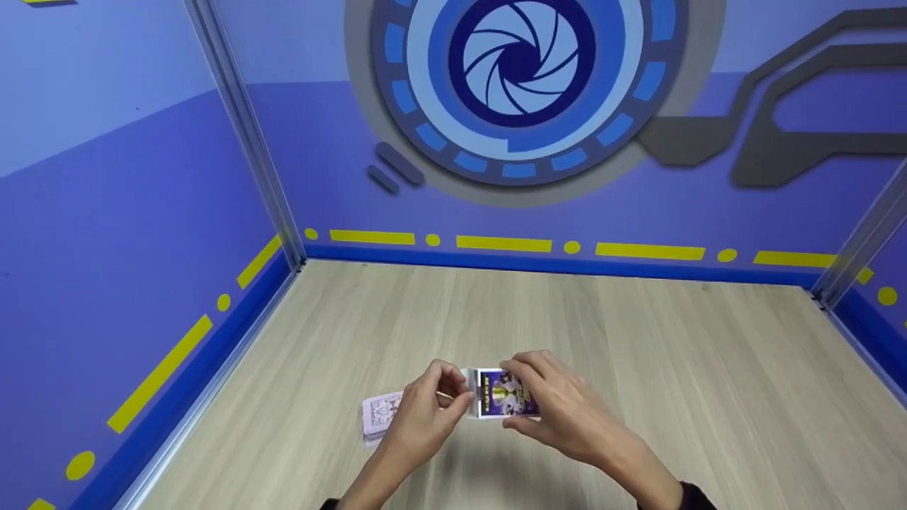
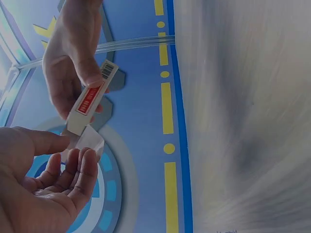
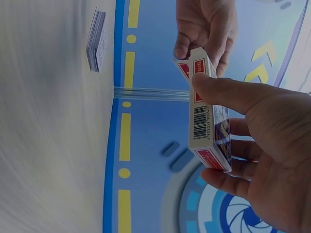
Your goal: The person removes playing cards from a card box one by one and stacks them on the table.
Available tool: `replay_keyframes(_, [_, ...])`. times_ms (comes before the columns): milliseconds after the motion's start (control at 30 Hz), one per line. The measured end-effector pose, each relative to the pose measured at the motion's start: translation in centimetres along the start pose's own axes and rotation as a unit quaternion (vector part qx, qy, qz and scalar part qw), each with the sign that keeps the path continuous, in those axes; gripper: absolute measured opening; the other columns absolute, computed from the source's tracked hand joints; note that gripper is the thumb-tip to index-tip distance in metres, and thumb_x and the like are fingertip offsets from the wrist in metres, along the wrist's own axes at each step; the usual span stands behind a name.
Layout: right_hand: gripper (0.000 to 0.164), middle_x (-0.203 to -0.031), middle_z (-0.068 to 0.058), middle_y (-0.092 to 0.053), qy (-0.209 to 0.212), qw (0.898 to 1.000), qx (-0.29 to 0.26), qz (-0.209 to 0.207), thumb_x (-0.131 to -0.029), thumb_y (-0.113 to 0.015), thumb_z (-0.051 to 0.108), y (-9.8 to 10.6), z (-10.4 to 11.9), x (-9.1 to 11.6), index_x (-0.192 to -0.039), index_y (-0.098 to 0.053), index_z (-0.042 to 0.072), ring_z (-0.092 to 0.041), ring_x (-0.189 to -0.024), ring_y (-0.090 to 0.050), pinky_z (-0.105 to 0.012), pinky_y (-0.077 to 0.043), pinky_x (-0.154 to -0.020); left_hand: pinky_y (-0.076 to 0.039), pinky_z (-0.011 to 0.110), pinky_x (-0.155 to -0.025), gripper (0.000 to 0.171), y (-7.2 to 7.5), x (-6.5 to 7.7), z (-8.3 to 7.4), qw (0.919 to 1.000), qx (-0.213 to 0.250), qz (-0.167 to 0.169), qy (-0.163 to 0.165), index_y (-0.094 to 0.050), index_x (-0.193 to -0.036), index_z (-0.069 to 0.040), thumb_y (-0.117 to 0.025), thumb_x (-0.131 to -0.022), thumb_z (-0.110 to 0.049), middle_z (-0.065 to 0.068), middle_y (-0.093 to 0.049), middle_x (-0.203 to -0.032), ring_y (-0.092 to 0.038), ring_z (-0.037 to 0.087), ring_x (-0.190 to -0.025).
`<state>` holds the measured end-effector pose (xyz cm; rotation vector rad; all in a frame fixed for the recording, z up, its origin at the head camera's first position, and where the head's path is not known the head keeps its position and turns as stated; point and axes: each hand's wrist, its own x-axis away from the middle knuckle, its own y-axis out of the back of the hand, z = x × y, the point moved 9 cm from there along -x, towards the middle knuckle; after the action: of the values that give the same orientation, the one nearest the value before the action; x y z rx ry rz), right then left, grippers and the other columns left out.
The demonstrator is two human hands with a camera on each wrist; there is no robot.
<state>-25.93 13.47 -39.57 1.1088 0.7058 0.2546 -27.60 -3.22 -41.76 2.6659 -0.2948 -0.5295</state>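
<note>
A playing-card box (image 1: pixel 506 393) with a purple front and a gold trophy picture is held above the table. My right hand (image 1: pixel 567 404) grips it by the sides, thumb along the narrow barcoded edge seen in the right wrist view. The end facing left has its flap (image 2: pixel 91 139) standing out. At that flap my left hand (image 1: pixel 429 411) pinches with thumb and fingertips, the other fingers curled below. A deck of cards (image 1: pixel 380 413) lies on the table just left of the left hand, partly covered by it in the head view.
The wood-grain table (image 1: pixel 680 354) is bounded by a blue back wall (image 1: pixel 297 156) and side walls with yellow markings. Metal corner posts (image 1: pixel 244 120) stand where the walls meet.
</note>
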Motion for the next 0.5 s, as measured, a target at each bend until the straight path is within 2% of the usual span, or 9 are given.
replay_keyframes(133, [0.072,-0.132,0.0,-0.058,0.005,1.0,-0.002,0.007,-0.079,-0.091,0.038,-0.01,0.28,0.01,-0.139,-0.059,0.016,-0.016,-0.119,-0.056,-0.041,-0.055,-0.094,-0.057,0.025,-0.076,0.018,-0.38,0.04,0.42,0.9996,0.02,0.017,0.012,-0.054,-0.101,-0.008,-0.072,-0.098,-0.011,-0.001,-0.061,-0.096,-0.062,0.012,-0.09])
replay_keyframes(300, [0.071,-0.131,0.001,-0.058,0.007,1.0,-0.003,0.01,-0.079,-0.091,0.039,0.0,0.44,-0.01,-0.139,-0.059,0.016,-0.015,-0.118,-0.056,-0.041,-0.054,-0.096,-0.057,0.026,-0.077,0.022,-0.46,0.05,0.87,0.9983,0.043,0.02,0.034,-0.054,-0.098,-0.008,-0.075,-0.096,-0.012,0.0,-0.061,-0.097,-0.062,0.013,-0.091])
replay_keyframes(500, [0.071,-0.132,0.0,-0.058,0.011,1.0,-0.008,0.017,-0.08,-0.089,0.042,-0.15,0.79,-0.07,-0.14,-0.058,0.018,-0.016,-0.117,-0.056,-0.042,-0.055,-0.096,-0.054,0.025,-0.076,0.026,-0.46,0.05,0.94,0.9984,0.034,0.013,0.043,-0.054,-0.095,-0.007,-0.079,-0.092,-0.009,0.001,-0.061,-0.095,-0.06,0.014,-0.088])
